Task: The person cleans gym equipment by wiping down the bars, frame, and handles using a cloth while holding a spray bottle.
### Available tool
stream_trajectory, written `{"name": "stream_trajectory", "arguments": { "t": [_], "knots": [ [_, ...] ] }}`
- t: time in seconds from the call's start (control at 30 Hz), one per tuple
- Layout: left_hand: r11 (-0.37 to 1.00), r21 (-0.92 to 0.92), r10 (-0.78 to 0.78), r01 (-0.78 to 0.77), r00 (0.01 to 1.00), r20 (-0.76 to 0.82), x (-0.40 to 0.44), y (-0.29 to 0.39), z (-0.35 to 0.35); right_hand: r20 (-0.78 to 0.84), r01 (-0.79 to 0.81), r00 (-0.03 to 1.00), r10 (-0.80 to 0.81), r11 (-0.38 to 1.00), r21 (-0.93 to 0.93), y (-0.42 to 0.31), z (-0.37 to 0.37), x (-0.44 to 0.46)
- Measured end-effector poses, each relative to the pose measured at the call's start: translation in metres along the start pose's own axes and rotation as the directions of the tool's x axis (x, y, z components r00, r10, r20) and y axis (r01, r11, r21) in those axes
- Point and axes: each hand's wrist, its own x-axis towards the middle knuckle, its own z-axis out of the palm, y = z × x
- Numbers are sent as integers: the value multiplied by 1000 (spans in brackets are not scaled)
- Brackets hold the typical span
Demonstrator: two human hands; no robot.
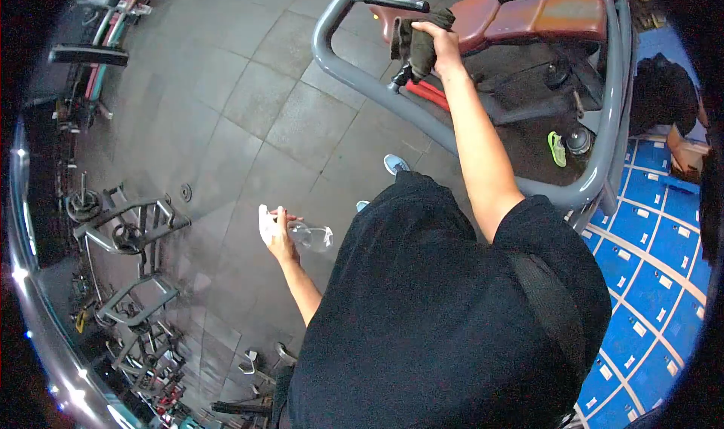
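My right hand (pixel 442 46) is closed round a dark cloth (pixel 407 41), held against the grey frame of a gym machine (pixel 377 90), close to its black-gripped handle (pixel 392 2). Part of the cloth hangs down beside the reddish-brown padded seat (pixel 513 20). Lower and to the left, my left hand (pixel 280 237) grips a clear spray bottle (pixel 308 237) by its neck. The bottle's white spray head (pixel 263 219) points away from me, and its transparent body lies tilted over the floor.
Dark tiled floor (pixel 302 120) stretches ahead. Weight machines (pixel 139 222) line the left side. Blue lockers (pixel 641 233) stand at right. A green shoe (pixel 556 148) lies inside the machine's frame. My blue shoe (pixel 394 163) is near its base.
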Motion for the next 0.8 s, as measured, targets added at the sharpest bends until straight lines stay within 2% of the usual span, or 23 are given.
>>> {"name": "stream_trajectory", "arguments": {
  "t": [0.07,0.1,0.13,0.2,0.27,0.33,0.4,0.43,0.47,0.5,0.53,0.6,0.67,0.7,0.77,0.8],
  "knots": [
    [999,-1,-47,47,999,15,5,1,4,35,4,999,-4,1000,-22,12,-4,-17],
    [998,-24,-59,60,997,47,12,-6,2,90,177,981,-174,983,-37,19,-5,-32],
    [996,-44,-73,77,994,79,16,-6,2,125,47,991,-41,998,-43,13,-7,-54],
    [996,-37,-76,80,991,111,22,0,6,179,-75,979,96,990,-120,18,-40,-70],
    [996,-32,-83,88,987,136,28,1,8,125,-11,992,20,997,-74,1,-69,-106],
    [999,0,-51,52,988,149,37,-4,4,101,52,994,-36,986,-157,-34,-94,-150],
    [999,28,-50,45,981,187,44,-4,3,155,155,983,-99,900,-407,-63,-109,-175],
    [998,51,-44,33,974,221,48,-4,5,175,207,976,-131,807,-554,-65,-112,-184],
    [998,49,-46,36,971,234,52,-4,8,164,206,977,-137,803,-559,-61,-106,-190],
    [998,55,-54,42,973,224,55,-3,13,216,302,952,-218,551,-778,-51,-91,-194],
    [997,64,-65,53,976,208,55,-3,15,291,354,919,-265,235,-905,-34,-75,-198],
    [995,83,-70,53,973,218,56,2,16,459,458,857,-234,-61,-887,50,-54,-176],
    [994,96,-63,43,973,220,55,9,17,429,366,881,-200,-286,-885,61,-14,-163],
    [995,93,-57,36,971,231,51,12,18,437,376,878,-196,-285,-882,62,-1,-152],
    [994,101,-53,30,971,233,50,10,9,282,266,958,-44,-218,-939,66,18,-138],
    [997,81,-37,20,974,223,49,3,7,286,271,957,-41,-216,-938,68,20,-138]
  ]
}}
